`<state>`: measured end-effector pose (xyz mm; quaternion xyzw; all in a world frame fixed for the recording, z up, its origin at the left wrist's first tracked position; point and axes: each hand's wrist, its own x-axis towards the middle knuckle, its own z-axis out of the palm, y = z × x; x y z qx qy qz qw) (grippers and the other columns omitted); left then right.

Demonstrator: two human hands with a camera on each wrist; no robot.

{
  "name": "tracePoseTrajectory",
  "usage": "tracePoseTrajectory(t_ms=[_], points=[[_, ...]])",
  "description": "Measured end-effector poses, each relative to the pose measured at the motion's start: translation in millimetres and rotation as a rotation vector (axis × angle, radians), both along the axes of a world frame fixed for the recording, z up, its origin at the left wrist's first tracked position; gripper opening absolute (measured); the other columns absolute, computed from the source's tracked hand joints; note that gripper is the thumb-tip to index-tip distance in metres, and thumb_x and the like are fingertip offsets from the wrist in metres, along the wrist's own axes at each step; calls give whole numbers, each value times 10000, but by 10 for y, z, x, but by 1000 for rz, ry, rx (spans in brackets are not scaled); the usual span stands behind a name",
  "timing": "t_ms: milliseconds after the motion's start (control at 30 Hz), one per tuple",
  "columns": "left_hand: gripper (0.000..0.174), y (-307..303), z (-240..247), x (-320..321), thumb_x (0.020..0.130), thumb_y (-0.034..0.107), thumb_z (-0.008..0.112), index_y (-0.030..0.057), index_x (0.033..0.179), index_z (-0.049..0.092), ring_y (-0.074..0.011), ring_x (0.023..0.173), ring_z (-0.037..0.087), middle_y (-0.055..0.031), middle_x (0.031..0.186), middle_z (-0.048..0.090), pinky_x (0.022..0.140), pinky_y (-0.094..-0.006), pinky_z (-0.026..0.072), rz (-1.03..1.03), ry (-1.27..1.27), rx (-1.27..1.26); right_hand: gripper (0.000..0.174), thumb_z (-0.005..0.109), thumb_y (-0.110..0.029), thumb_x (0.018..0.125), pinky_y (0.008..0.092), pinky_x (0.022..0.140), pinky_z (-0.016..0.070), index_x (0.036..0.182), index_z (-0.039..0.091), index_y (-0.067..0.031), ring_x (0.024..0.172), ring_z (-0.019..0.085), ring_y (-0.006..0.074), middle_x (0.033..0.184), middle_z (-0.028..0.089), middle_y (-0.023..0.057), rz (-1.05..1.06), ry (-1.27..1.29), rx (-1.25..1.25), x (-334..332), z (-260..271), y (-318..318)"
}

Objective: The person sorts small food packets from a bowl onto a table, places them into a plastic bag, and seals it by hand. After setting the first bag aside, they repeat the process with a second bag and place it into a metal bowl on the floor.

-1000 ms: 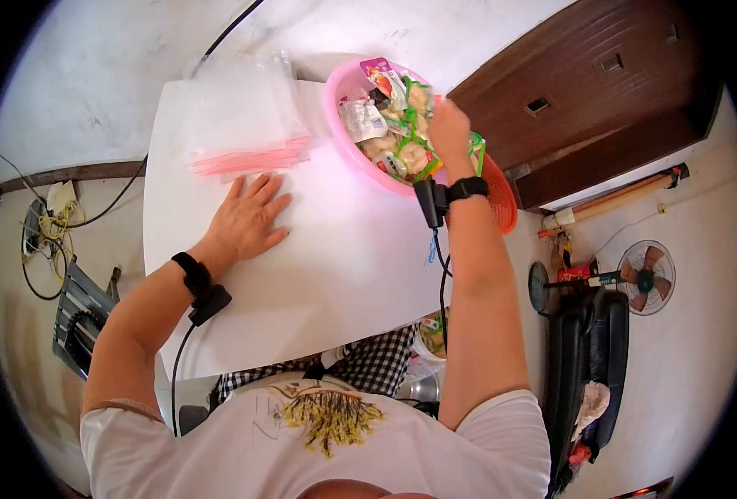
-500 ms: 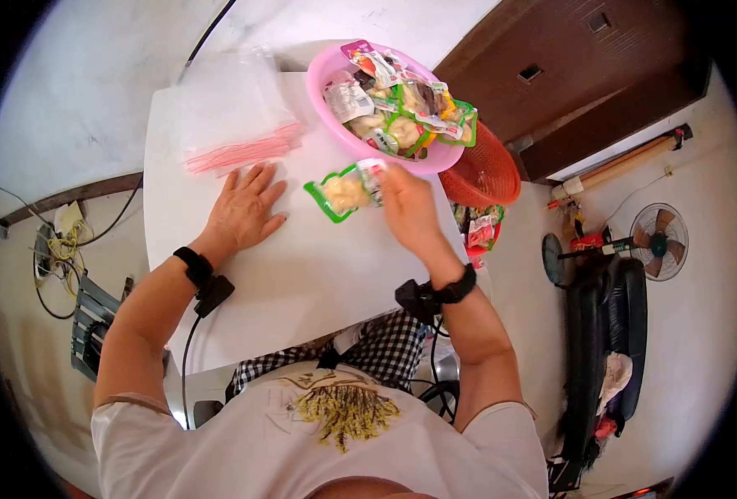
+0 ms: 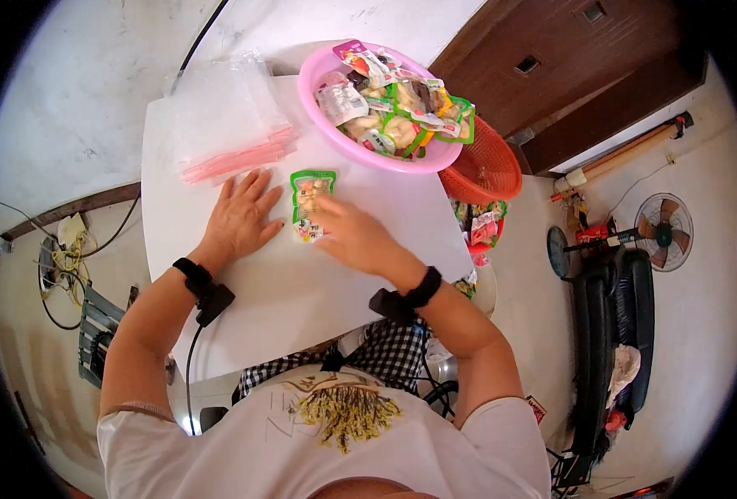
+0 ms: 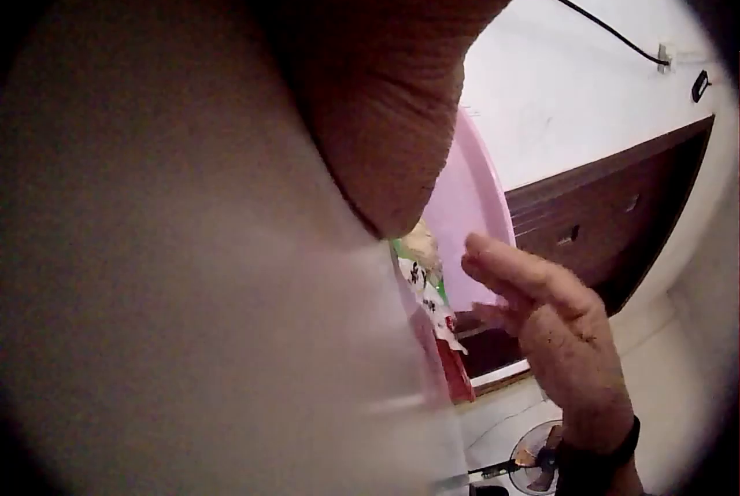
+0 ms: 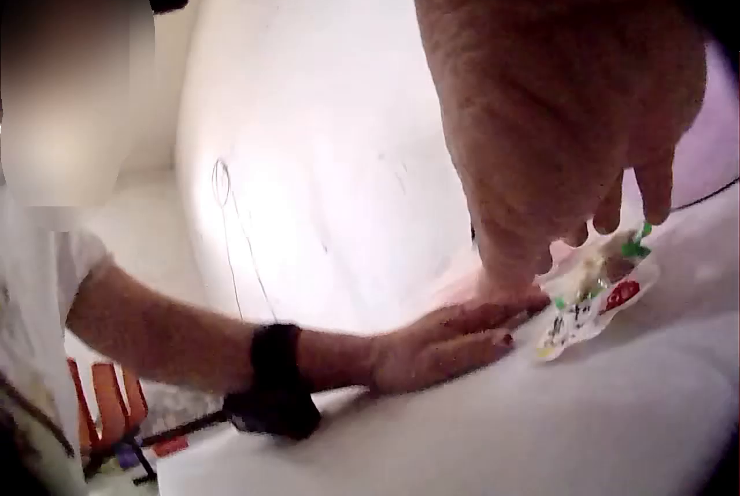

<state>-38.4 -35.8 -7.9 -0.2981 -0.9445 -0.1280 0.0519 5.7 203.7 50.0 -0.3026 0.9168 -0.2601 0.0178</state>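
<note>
From the head view, the small clear plastic snack packet with a green border lies flat on the white table. It is toward the far edge, just on the near side of the round pink plastic basin, which is full of similar packets. The right hand is released: its fingers are stretched and rest on the packet's near end, not curled round it. The left hand lies flat and released just beside the packet. Beyond it, at the far left corner, is the stack of clear zip bags with pink strips. A round orange mesh basket stands past the far right corner.

In the left wrist view the left palm fills the picture. Behind it the right hand shows loose fingers over the packet.

In the right wrist view the fingertips come down at the packet's end, and the left hand's fingers almost touch it.

I think a light, even pressure is best here. The packet should lie square and flat, apart from the basin's wall. A hard push could slide it under the left fingers.
</note>
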Motion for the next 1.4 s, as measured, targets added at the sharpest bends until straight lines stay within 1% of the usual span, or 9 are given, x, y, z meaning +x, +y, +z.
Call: tracePoseTrajectory(t_ms=[100, 167, 333, 533, 633, 733, 1033, 1133, 1400], points=[[574, 7, 7, -11, 856, 369, 602, 98, 1351, 496, -316, 1393, 294, -148, 1486, 362, 1142, -517, 207, 3, -12, 4, 243, 651, -172, 801, 462, 900, 461, 998, 612, -34, 1072, 543, 393, 1092, 591, 211, -148, 118, -16, -301, 174, 335], [576, 9, 4, -18, 854, 369, 602, 100, 1352, 496, -316, 1394, 293, -147, 1484, 364, 1143, -516, 204, 5, -19, 4, 226, 643, -164, 803, 469, 897, 459, 983, 614, -32, 1066, 547, 390, 1082, 592, 221, -261, 438, 10, -562, 331, 608], [583, -4, 15, -19, 850, 372, 606, 102, 1355, 494, -321, 1393, 292, -150, 1483, 364, 1142, -518, 204, 7, -32, 12, 185, 658, -135, 783, 472, 901, 462, 923, 585, -37, 1095, 551, 379, 1092, 605, 223, -447, 747, 393, -1154, 285, 1294], [562, -26, -8, -15, 877, 419, 556, 109, 1344, 505, -303, 1390, 294, -144, 1470, 377, 1136, -513, 214, 2, -7, 21, 251, 667, -153, 798, 458, 823, 508, 1008, 570, -56, 1038, 614, 358, 1082, 635, 190, -721, 272, 508, -1456, 520, 1304], [556, -33, 8, -14, 876, 412, 563, 110, 1339, 508, -301, 1390, 290, -143, 1467, 378, 1131, -516, 222, 1, -14, 31, 351, 655, -146, 812, 478, 815, 495, 1126, 539, -40, 977, 616, 380, 1018, 641, 188, -611, 350, 618, -1588, 474, 1429], [553, -35, 25, -13, 875, 410, 566, 109, 1336, 510, -299, 1389, 290, -142, 1468, 376, 1127, -518, 228, 4, -18, 28, 259, 677, -186, 805, 463, 794, 517, 1023, 585, -80, 968, 643, 350, 1043, 660, 139, -727, 194, 812, -1766, 573, 1429], [554, -34, 4, -6, 868, 400, 571, 103, 1332, 515, -299, 1376, 312, -147, 1457, 393, 1114, -509, 245, -1, 20, 27, 269, 639, -140, 809, 452, 850, 492, 1076, 614, -108, 1008, 592, 360, 1119, 601, 160, -367, 716, 522, -1663, 372, 1397], [563, -41, -13, -20, 857, 382, 590, 97, 1335, 504, -314, 1373, 320, -156, 1464, 384, 1116, -520, 244, -9, 26, 36, 280, 629, -117, 810, 448, 870, 479, 1089, 611, -126, 1033, 584, 358, 1107, 598, 140, -527, 387, 553, -1774, 428, 1395], [545, -24, -31, -29, 876, 398, 565, 107, 1334, 516, -295, 1380, 310, -142, 1471, 384, 1118, -504, 243, 10, 16, 4, 211, 630, -103, 791, 433, 816, 502, 997, 600, -141, 1015, 572, 321, 1026, 593, 103, -458, 523, 648, -1668, 585, 1430]])
